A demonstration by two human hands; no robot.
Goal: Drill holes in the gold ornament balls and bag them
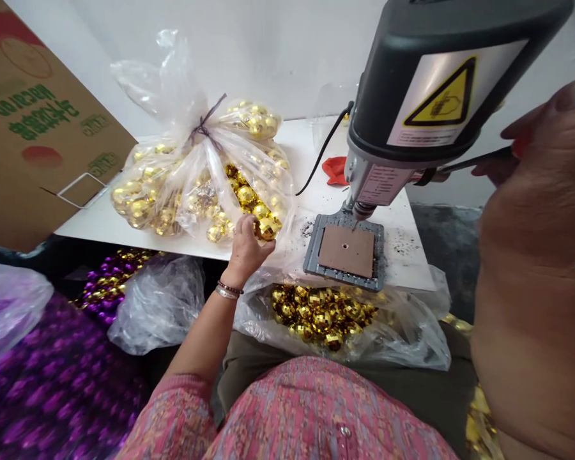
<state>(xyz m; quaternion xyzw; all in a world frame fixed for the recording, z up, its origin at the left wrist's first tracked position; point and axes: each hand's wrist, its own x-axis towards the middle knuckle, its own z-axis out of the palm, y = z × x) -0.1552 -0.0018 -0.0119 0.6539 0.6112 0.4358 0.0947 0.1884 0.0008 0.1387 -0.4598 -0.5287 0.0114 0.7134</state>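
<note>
My left hand (249, 248) reaches into a torn gap in the clear plastic bag (167, 185), its fingers closed round a shiny gold faceted ball (269, 228). More gold balls lie just behind it in the gap. On the right, my right hand (531, 166) grips the feed lever (479, 160) of a small drill press (412, 89); part of its grip is hidden. Beneath the chuck (364, 209), a brown square board (347, 249) with one small hole rests on the grey base plate (311, 255). No ball sits on the board.
An open bag of gold balls (321, 313) lies at my lap below the table edge. A cardboard box (33, 121) leans at the left, above purple balls (52, 383). A red cloth (335, 171) and black cable (322, 150) are behind the drill. Dark shavings dot the white table (402, 268).
</note>
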